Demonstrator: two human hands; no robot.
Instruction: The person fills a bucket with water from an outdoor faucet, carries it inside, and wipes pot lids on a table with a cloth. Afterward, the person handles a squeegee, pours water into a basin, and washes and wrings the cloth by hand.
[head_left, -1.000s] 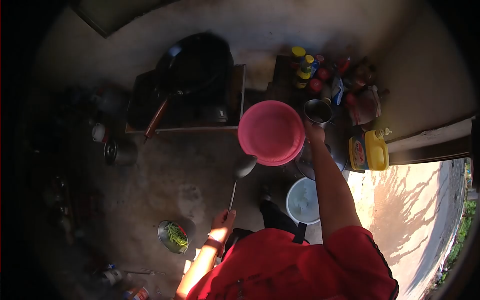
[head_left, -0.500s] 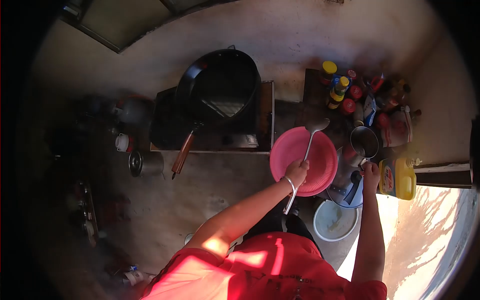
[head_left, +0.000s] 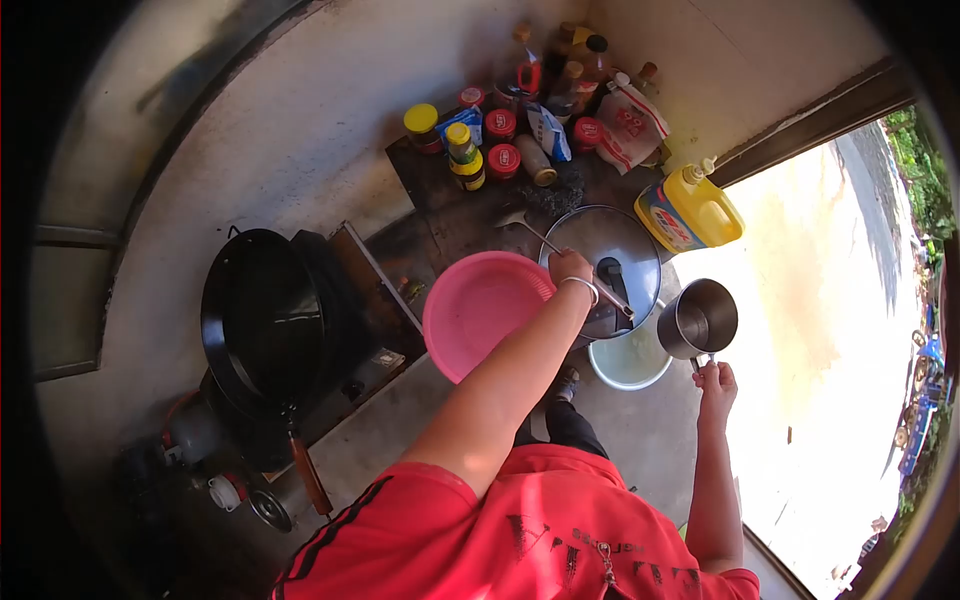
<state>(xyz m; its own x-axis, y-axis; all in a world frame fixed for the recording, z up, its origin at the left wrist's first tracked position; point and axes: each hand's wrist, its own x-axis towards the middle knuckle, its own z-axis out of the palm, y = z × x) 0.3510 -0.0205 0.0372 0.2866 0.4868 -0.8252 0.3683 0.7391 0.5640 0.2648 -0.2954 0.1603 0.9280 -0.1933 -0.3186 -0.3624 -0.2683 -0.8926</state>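
My left hand (head_left: pixel 571 267), with a bracelet at the wrist, is closed round the handle of a metal ladle (head_left: pixel 540 236). The ladle's bowl end lies over the dark table, and its handle end crosses a glass lid (head_left: pixel 632 262). Beside that forearm sits a pink basin (head_left: pixel 478 305), partly hidden by the arm. My right hand (head_left: pixel 715 385) grips the handle of a metal mug (head_left: pixel 700 318), held out at the right, its open top toward the camera. Below the lid, a white bucket (head_left: pixel 630 362) stands on the floor.
A black wok (head_left: pixel 262 320) rests on the stove at the left. Jars and bottles (head_left: pixel 502 128) crowd the table's back, with a yellow jug (head_left: pixel 690 212) at its right corner. A sunlit doorway (head_left: pixel 810 330) opens at the right.
The view has turned toward the doorway. My left hand has moved the ladle from over the pink basin to over the lid. My right hand has carried the mug away from the table.
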